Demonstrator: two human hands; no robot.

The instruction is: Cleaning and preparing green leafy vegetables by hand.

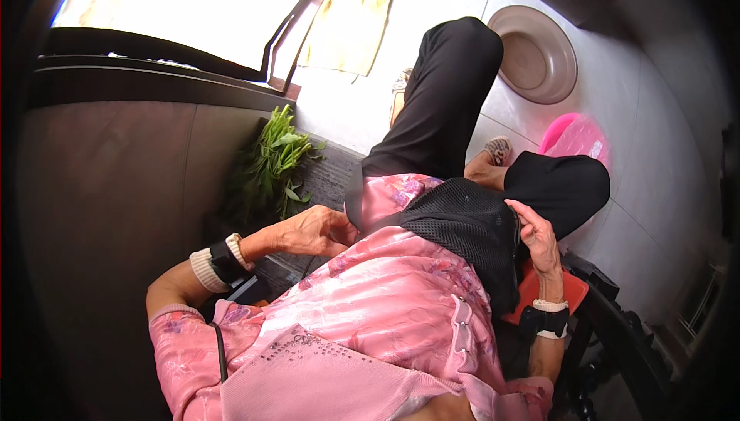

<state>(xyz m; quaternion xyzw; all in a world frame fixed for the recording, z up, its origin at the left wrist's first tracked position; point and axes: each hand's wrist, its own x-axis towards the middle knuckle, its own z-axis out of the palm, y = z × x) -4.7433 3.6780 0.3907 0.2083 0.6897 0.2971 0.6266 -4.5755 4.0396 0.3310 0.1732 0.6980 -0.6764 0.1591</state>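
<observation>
A black mesh waist bag (462, 219) lies across my lap on a black strap (354, 201). My right hand (537, 233) holds its right edge, with the fingertips at the rim. My left hand (315, 230) is at my left hip beside the strap. Its fingertips are partly hidden against the pink floral shirt (381, 276), so whether they grip anything is unclear. To the left of my thigh, a bunch of leafy green stems (283, 146) rests on a dark grey surface (332, 169). Each wrist wears a black device over a pale cuff.
A beige plastic basin (535, 54) stands on the tiled floor (613, 103). Closer to my right knee is a pink container (558, 132) with a clear plastic bag (584, 138). A yellowish cloth (347, 31) lies by the bright doorway. Something red (572, 291) shows beneath my right wrist.
</observation>
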